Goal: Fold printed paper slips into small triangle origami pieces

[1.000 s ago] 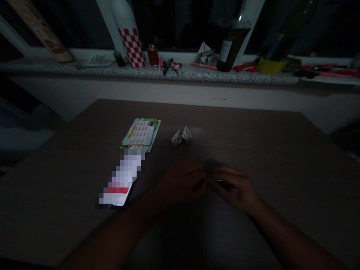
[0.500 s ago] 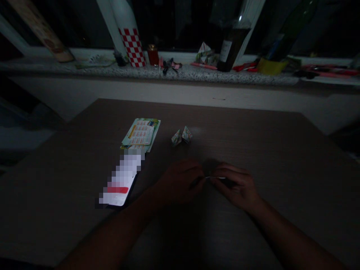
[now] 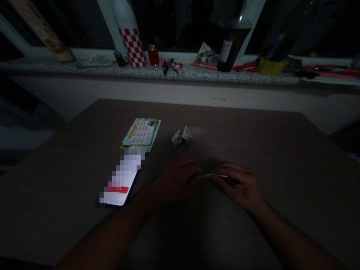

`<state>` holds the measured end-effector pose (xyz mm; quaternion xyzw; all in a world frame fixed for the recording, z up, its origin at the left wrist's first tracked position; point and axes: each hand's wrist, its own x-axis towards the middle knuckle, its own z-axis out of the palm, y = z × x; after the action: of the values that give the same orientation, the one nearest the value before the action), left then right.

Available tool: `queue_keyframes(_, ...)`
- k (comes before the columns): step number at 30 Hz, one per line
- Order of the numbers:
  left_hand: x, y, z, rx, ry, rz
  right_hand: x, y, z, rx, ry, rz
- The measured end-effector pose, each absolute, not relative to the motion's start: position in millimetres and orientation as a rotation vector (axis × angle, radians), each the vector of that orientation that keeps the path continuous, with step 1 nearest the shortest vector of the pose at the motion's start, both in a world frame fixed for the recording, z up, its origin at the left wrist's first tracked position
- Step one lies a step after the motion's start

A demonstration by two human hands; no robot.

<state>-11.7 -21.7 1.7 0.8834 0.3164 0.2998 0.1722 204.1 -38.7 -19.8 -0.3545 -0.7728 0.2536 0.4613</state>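
Both my hands rest on a dim brown table point(image 3: 267, 138), fingers curled toward each other. My left hand point(image 3: 180, 180) and my right hand point(image 3: 239, 187) pinch a small pale piece of paper point(image 3: 215, 175) between their fingertips, seen edge-on as a thin light strip. Just beyond the hands lies a small folded paper shape point(image 3: 181, 135) with two printed points. Left of it lies a stack of printed leaflets point(image 3: 141, 134), and nearer me a lit phone point(image 3: 120, 183), its screen blurred.
A speckled window sill point(image 3: 168, 73) runs behind the table. On it stand a red-and-white checked container point(image 3: 132, 47), a small red can point(image 3: 153, 54), a dark bottle point(image 3: 230, 47), another folded paper shape point(image 3: 204, 51), pens and clutter. The room is very dark.
My hands have drawn slightly apart, so more of the thin paper strip shows between the fingertips. Nothing else on the table has moved.
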Motion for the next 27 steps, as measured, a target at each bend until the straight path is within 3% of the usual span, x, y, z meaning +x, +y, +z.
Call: queue_keyframes(27,-22,-14,-1,2.483,0.922,0.925,204,-35,-20,-1.032,-1.739,0.543)
